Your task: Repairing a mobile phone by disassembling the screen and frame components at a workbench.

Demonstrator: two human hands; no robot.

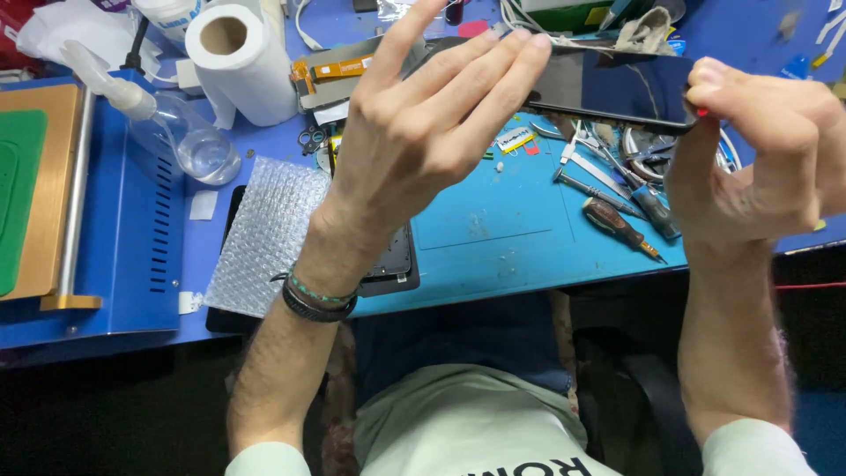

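Note:
A dark glossy phone screen panel (617, 84) is held up above the blue work mat (493, 220), lying flat between both hands. My left hand (423, 123) grips its left end, fingers stretched over the top edge and index finger pointing up. My right hand (767, 150) pinches the panel's right end, with a small red tool tip showing at the fingertips. Beaded and black bracelets (317, 300) circle the left wrist.
A sheet of bubble wrap (264, 234) lies left on a dark device. Screwdrivers (621, 225), tweezers and small parts lie on the mat at right. A paper roll (242, 57), a clear squeeze bottle (172, 123) and a blue machine (115, 229) stand at left.

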